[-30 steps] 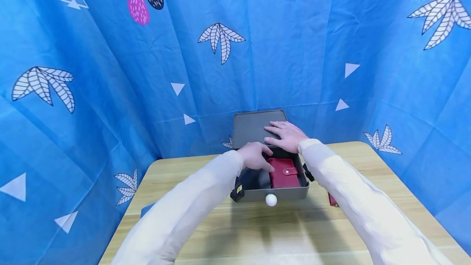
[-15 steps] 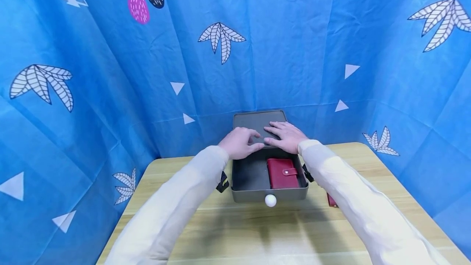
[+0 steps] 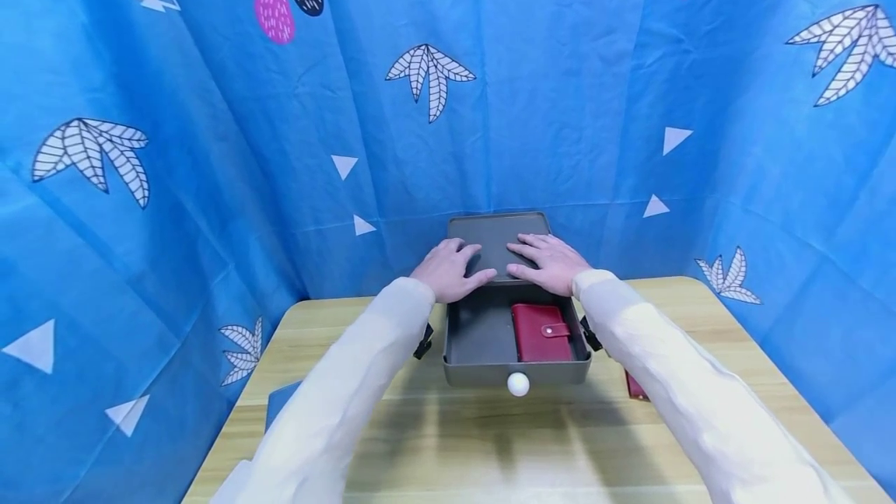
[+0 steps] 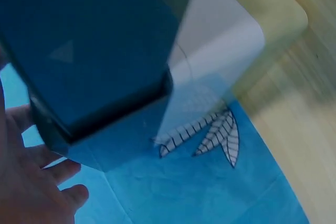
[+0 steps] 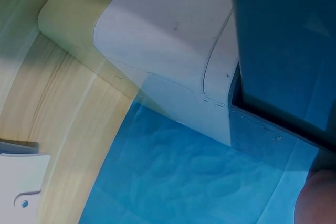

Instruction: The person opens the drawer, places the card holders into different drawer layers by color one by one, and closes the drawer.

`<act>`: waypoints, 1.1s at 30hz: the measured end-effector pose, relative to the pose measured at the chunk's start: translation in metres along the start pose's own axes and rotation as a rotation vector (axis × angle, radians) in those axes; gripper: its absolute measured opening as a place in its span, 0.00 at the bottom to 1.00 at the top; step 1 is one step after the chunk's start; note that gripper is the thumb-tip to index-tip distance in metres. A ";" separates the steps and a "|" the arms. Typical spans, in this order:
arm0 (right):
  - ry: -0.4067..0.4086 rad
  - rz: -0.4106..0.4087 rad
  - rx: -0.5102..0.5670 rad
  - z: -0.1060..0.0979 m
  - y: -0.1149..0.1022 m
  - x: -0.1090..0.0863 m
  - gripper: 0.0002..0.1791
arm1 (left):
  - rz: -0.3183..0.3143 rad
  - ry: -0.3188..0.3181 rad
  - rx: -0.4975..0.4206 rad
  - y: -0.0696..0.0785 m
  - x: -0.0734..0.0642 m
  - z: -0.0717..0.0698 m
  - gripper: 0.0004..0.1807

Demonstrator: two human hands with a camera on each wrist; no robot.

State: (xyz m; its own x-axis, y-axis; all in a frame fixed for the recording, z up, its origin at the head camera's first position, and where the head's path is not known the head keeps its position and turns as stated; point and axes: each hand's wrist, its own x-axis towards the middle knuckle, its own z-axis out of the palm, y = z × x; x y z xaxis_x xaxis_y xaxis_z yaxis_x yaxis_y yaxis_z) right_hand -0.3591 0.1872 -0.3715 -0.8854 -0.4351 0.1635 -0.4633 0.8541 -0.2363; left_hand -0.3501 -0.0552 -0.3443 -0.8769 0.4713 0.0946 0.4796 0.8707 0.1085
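A dark grey box (image 3: 479, 333) stands at the table's back with its lid (image 3: 498, 228) raised. A white round knob (image 3: 518, 384) sits on its front wall. Inside, on the right, lies a red wallet (image 3: 542, 337) with a snap strap. My left hand (image 3: 445, 271) is at the lid's left part, fingers extended. My right hand (image 3: 551, 263) is at the lid's right part, fingers spread. Neither hand grips anything. In the left wrist view, the left hand's fingers (image 4: 63, 171) are beside a dark panel; in the right wrist view, only part of the right hand (image 5: 317, 198) shows.
A red item (image 3: 635, 387) lies on the table (image 3: 504, 457), partly behind the right sleeve. A blue item (image 3: 281, 403) is partly covered by the left sleeve. A patterned blue curtain (image 3: 560, 99) hangs close behind the box.
My left hand has moved out from over the box, left and up to the raised lid, and its fingers have spread. My right hand has stayed at the lid. The red wallet stays in place.
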 end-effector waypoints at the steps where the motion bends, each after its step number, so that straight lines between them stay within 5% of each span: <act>1: 0.001 0.003 -0.001 0.000 0.000 0.000 0.41 | 0.003 -0.005 0.018 -0.001 0.003 0.002 0.43; 15: -0.027 0.017 0.004 0.007 0.000 0.002 0.42 | -0.004 -0.120 0.078 -0.006 0.008 0.016 0.49; 33: -0.010 0.006 0.010 0.002 0.000 0.002 0.41 | 0.035 -0.091 0.131 -0.004 0.008 0.016 0.51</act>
State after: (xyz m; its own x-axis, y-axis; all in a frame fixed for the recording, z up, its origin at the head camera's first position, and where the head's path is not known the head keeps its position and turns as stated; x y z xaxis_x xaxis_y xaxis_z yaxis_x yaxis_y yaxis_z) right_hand -0.3608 0.1858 -0.3734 -0.8887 -0.4324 0.1525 -0.4579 0.8541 -0.2465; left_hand -0.3596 -0.0522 -0.3600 -0.8618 0.5072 0.0056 0.5070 0.8616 -0.0238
